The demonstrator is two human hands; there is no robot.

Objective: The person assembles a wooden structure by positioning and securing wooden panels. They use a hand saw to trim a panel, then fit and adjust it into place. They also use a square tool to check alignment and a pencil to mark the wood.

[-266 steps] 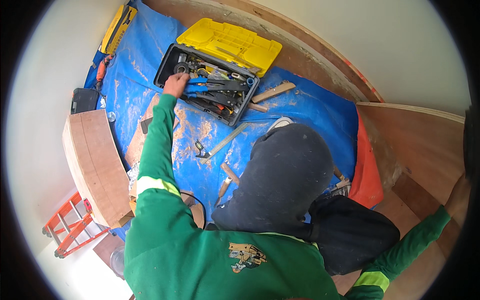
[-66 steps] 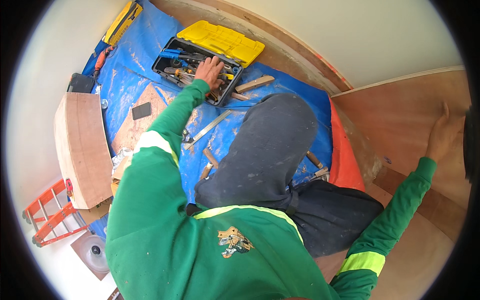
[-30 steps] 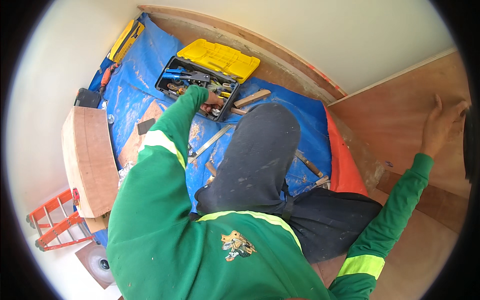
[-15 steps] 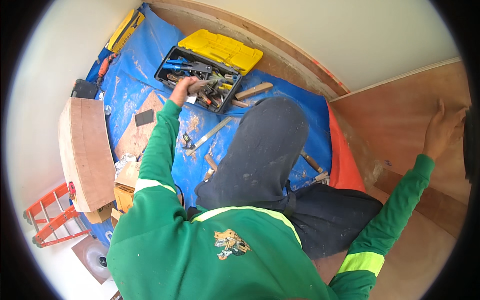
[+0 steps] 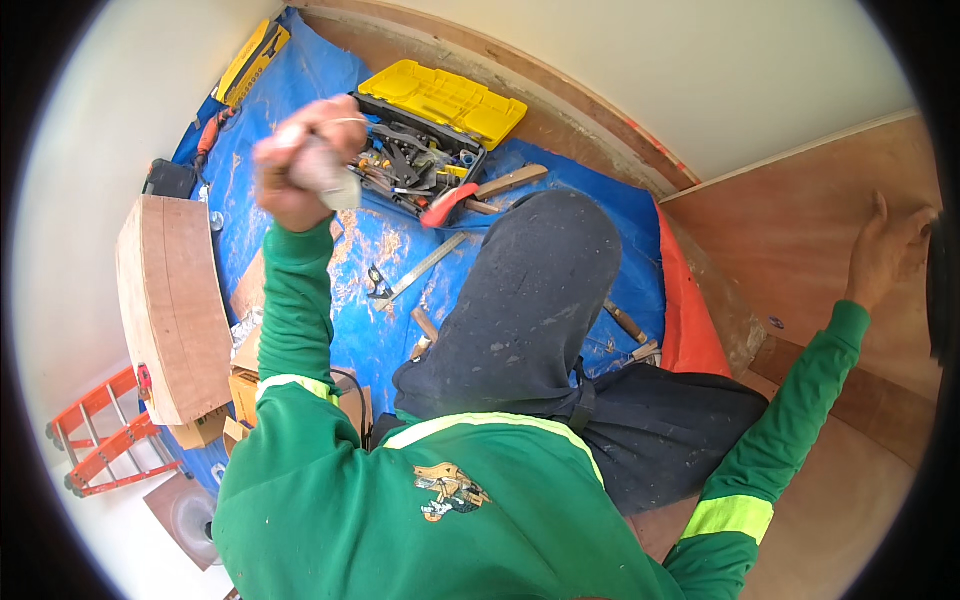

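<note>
My left hand (image 5: 305,165) is raised between me and the toolbox, smeared by motion, its fingers closed around a pale greyish object (image 5: 330,177) too blurred to name. Just beyond it stands a black toolbox (image 5: 400,205), packed with hand tools, its yellow lid (image 5: 445,100) thrown back. A red curved piece (image 5: 449,205), also blurred, shows at the box's near right corner. Off to the right, my right hand (image 5: 885,255) rests against an upright brown wood panel (image 5: 800,240), thumb up and fingers stretched toward its dark far edge.
A combination square (image 5: 425,270) lies on the blue tarp (image 5: 385,345), among wood shavings. A wooden piece (image 5: 513,181) is beside the toolbox. Chisel-like tools (image 5: 625,322) lie past my knee. Left are a curved plywood box (image 5: 172,310), cartons (image 5: 245,395), an orange ladder (image 5: 100,430) and a fan (image 5: 192,520).
My left hand has come up and back from inside the toolbox, gripping the pale object. The red piece now shows at the box's corner. My right hand keeps its place on the panel.
</note>
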